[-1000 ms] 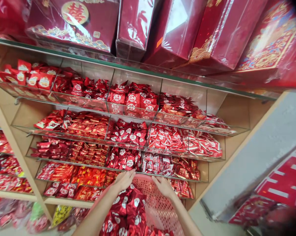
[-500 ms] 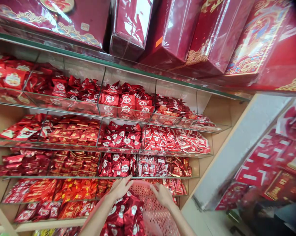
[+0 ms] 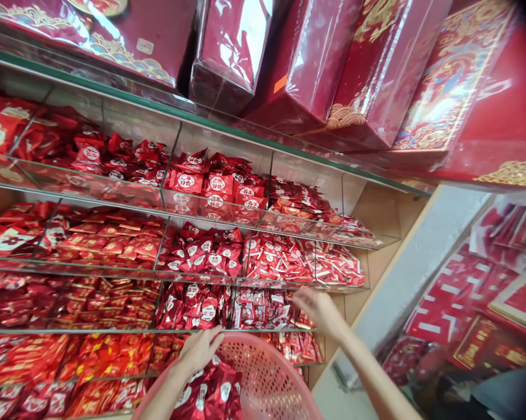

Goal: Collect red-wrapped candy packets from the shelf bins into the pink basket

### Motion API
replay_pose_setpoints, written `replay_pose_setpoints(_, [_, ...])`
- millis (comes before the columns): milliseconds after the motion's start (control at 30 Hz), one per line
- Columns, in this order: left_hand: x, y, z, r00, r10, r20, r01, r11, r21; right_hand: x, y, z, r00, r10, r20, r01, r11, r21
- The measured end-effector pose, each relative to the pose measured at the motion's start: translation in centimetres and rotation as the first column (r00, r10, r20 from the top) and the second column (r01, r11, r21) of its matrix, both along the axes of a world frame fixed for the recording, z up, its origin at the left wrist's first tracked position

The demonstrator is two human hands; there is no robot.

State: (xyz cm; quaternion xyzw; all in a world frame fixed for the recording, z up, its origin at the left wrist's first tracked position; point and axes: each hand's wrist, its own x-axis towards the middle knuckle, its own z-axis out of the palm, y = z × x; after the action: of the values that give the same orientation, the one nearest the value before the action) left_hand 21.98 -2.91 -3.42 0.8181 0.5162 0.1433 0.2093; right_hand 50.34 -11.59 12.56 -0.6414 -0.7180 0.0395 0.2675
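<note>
A pink perforated plastic basket (image 3: pixel 280 373) is low in front of me, with dark red candy packets (image 3: pixel 221 388) lying in its left part. My left hand (image 3: pixel 199 350) holds the basket at its left rim, fingers over the edge. To the right of the basket and above it, my right hand (image 3: pixel 313 306) is raised in front of the shelves, its fingers partly spread and slightly blurred, with nothing visible in them. Nearest to its fingertips are silvery-red small packets (image 3: pixel 263 308) in a shelf compartment.
Glass-fronted shelves with dividers hold many red packets (image 3: pixel 202 251). Large red gift boxes (image 3: pixel 307 64) stand on the green-edged glass shelf (image 3: pixel 228 125) overhead. At right, a pale wall edge (image 3: pixel 403 256) borders hanging red goods (image 3: pixel 459 291).
My right hand has left the basket's rim and moved up and right towards the shelves. My left hand stays at the rim. The view has shifted slightly.
</note>
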Motion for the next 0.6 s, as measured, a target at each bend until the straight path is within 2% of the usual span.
replay_pose_setpoints(67, [0.0,-0.1,0.1,1.0,0.003,-0.01,-0.003,1.0,0.0,1.1,1.5,4.1,0.997,-0.046,0.062,0.037,0.989,0.146])
replay_pose_setpoints(100, [0.0,-0.1,0.2,1.0,0.004,-0.019,-0.004,1.0,-0.002,1.6,2.4,5.5,0.995,-0.035,0.097,0.017,0.983,0.181])
replay_pose_setpoints(167, [0.1,-0.1,0.3,0.999,0.0,-0.035,-0.001,1.0,-0.009,2.3,4.3,7.0,0.987,-0.003,0.158,-0.03,0.979,0.203])
replay_pose_setpoints(267, [0.0,-0.1,0.4,0.999,-0.017,-0.038,0.017,1.0,-0.003,2.6,7.0,7.3,0.975,0.034,0.218,-0.064,0.989,0.135])
replay_pose_setpoints(367, [-0.2,0.0,0.3,0.999,-0.026,-0.047,0.027,0.999,0.017,2.4,9.0,7.1,0.97,0.02,0.241,-0.029,0.999,0.036])
replay_pose_setpoints(467, [-0.4,0.0,0.2,0.998,-0.034,-0.052,0.036,0.999,0.039,2.4,10.2,7.2,0.967,0.035,0.252,-0.029,0.999,-0.028])
replay_pose_setpoints(600, [-0.4,0.1,0.0,0.998,-0.049,-0.026,0.051,0.998,0.046,2.7,11.0,7.4,0.959,0.064,0.277,-0.052,0.997,-0.05])
